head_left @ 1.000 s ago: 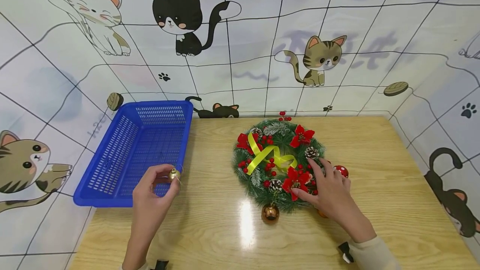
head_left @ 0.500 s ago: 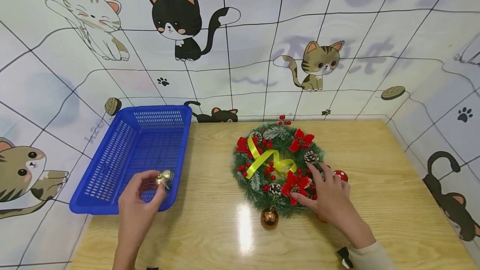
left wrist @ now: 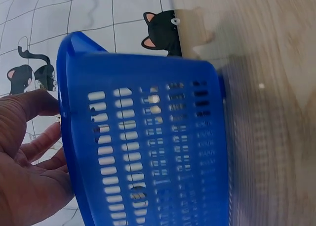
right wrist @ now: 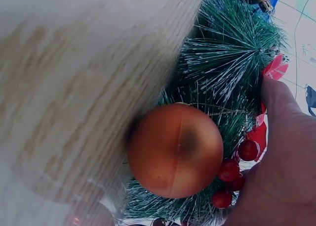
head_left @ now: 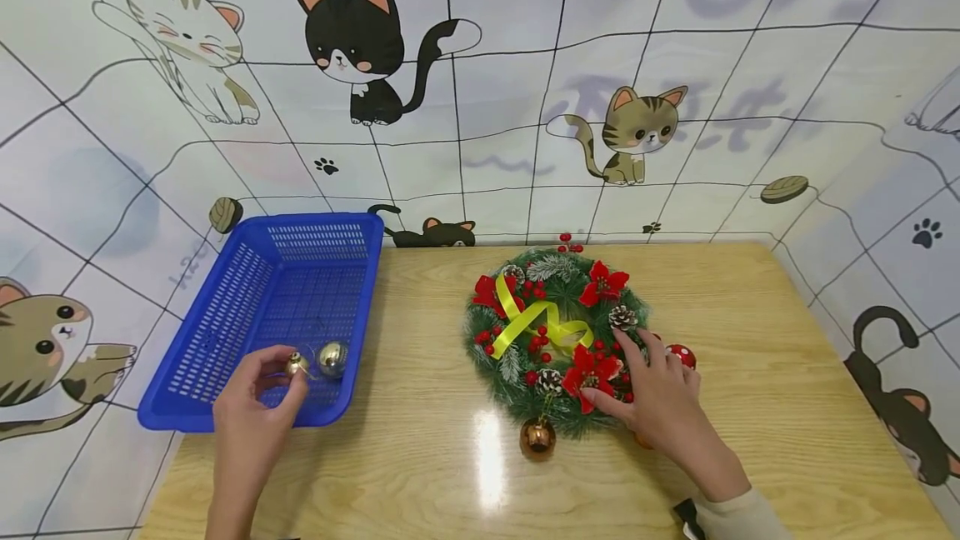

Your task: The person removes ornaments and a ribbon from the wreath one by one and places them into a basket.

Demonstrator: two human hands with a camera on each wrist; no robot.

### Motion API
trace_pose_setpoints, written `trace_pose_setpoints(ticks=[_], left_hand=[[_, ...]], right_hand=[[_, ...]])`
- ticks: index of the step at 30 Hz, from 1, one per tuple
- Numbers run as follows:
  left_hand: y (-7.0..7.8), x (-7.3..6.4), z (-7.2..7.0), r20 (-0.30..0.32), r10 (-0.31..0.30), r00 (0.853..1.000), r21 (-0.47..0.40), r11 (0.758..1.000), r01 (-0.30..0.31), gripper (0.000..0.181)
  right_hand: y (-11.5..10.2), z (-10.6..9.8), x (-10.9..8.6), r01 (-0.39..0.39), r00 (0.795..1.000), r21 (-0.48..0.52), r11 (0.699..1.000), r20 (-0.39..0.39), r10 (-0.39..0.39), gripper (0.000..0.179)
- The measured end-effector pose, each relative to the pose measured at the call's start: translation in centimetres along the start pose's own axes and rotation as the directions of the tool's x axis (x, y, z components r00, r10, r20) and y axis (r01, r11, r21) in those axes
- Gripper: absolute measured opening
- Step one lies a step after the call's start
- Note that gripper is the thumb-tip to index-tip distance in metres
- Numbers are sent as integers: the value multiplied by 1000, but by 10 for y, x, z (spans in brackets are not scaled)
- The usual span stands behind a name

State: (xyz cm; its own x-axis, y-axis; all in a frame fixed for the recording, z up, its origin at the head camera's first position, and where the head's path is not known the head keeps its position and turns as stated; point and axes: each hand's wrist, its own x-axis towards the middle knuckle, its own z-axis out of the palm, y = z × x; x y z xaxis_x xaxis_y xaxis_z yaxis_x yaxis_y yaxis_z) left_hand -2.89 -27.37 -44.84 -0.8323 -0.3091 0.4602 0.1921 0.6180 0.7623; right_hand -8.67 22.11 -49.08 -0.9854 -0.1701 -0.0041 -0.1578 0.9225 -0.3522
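Head view: my left hand [head_left: 251, 411] pinches a light-looking gold ball [head_left: 297, 363], best cap-held; right hand [head_left: 663, 394] spread on green wreath [head_left: 570, 290], four o'clock.

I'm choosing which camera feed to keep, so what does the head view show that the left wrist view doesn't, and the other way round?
Only the head view: the wreath with its yellow ribbon, the copper bauble at its near edge, and the right hand touching the wreath.

Only the left wrist view: the slotted outer face of one side of the blue basket, close up.

Both: the left hand, the basket itself, the wooden table and the wall printed with cats.
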Motion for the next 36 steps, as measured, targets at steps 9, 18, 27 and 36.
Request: trace_pose_setpoints(ticks=[9, 18, 27, 36], left_hand=[[-8, -2, -14, -14, -80, 997, 67, 994, 81, 33], [-9, 6, -18, -15, -123, 992, 105, 987, 124, 29], [-18, 14, -22, -6, -150, 989, 214, 966, 148, 31], [-21, 17, -22, 52, -151, 987, 283, 950, 130, 29]], right_hand=[[0, 1, 0, -6, 1000, -4, 1000, 8, 6, 108], [-1, 0, 0, -4, 1000, -9, 1000, 3, 4, 107], [-3, 1, 0, 2, 1000, -5, 1000, -11, -2, 106], [-1, 2, 1, -8, 1000, -1, 1000, 0, 8, 108]])
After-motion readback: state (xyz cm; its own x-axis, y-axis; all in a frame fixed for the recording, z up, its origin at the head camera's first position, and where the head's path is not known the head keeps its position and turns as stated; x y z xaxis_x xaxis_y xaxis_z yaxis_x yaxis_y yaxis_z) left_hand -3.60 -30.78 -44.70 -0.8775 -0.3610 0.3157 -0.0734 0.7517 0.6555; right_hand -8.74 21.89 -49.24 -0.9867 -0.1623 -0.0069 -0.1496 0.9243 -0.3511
